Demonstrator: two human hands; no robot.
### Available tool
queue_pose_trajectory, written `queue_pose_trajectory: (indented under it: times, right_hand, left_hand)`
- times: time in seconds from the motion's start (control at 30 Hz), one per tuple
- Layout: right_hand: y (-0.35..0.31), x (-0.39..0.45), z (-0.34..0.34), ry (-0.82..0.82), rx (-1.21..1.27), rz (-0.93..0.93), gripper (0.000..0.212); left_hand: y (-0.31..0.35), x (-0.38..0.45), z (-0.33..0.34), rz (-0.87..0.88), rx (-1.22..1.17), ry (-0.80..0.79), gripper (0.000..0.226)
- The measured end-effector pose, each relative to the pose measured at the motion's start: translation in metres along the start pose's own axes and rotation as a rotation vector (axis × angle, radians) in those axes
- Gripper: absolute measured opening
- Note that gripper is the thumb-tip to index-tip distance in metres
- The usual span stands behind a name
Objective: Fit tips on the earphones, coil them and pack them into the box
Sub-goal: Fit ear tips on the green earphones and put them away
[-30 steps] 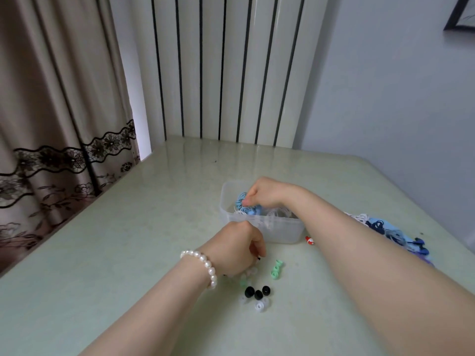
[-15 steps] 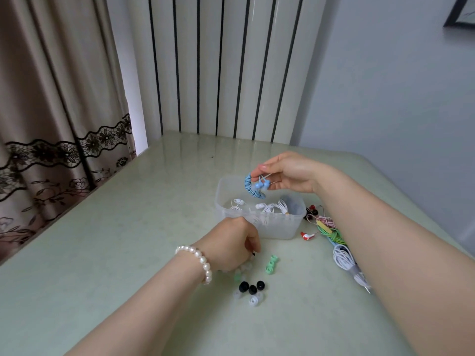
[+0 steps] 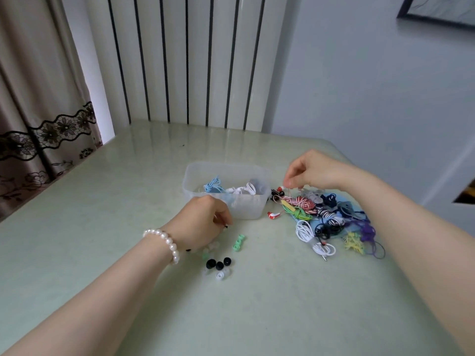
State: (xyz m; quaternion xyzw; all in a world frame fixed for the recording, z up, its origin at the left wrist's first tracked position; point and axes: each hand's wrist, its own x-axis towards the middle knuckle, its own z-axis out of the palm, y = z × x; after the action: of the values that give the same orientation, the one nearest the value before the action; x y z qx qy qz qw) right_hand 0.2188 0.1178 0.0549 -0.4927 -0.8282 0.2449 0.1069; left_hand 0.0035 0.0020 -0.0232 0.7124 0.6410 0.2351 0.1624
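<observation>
— Count, please.
— One clear box (image 3: 246, 210). Three black tips (image 3: 219, 264). One blue coiled earphone (image 3: 213, 185) inside the box.
— The heap of earphones (image 3: 326, 219)?
— Tangled; cannot count.

Lace-trimmed curtain (image 3: 38, 98), striped wall panel (image 3: 185, 60), picture frame (image 3: 437, 9), pale table (image 3: 102, 201).

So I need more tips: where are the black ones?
In the head view, three black tips lie on the table, just right of the left wrist, beside clear tips.
</observation>
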Motion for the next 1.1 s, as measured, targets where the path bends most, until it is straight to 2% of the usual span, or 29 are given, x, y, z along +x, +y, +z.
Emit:
queue_pose_trajectory:
  times: [0.27, 0.37, 0.43, 0.63, 0.77, 0.9, 1.0, 1.1]
  right_hand:
    - [0.025, -0.006, 0.039, 0.129, -0.384, -0.007, 0.033]
    - [0.028, -0.003, 0.049, 0.168, -0.498, -0.066, 0.026]
    - [0.03, -0.003, 0.05, 0.186, -0.478, -0.096, 0.017]
    - [0.028, -0.014, 0.021, 0.259, 0.057, 0.041, 0.013]
    - [0.023, -0.025, 0.003, 0.282, 0.294, 0.033, 0.012]
    - [0.012, -0.025, 0.003, 0.309, 0.604, -0.004, 0.02]
    - [-0.001, -0.028, 0.008, 0.26, 0.849, -0.019, 0.02]
    - [-0.013, -0.031, 0.018, 0.128, 1.028, -0.041, 0.023]
  left_hand:
    - [0.005, -0.001, 0.002, -0.002, 0.023, -0.043, 0.028]
    - [0.004, -0.002, 0.001, 0.009, 0.022, -0.069, 0.028]
    - [0.005, -0.003, 0.0, 0.005, 0.017, -0.103, 0.027]
    - [0.003, -0.002, 0.0, -0.047, -0.013, -0.158, 0.027]
    - [0.003, -0.002, 0.0, -0.041, -0.008, -0.151, 0.029]
    - [0.004, -0.003, -0.001, -0.039, 0.002, -0.128, 0.029]
    - [0.007, -0.005, 0.0, -0.012, -0.034, -0.071, 0.02]
    - [0.016, -0.006, 0.002, -0.047, -0.295, 0.003, 0.011]
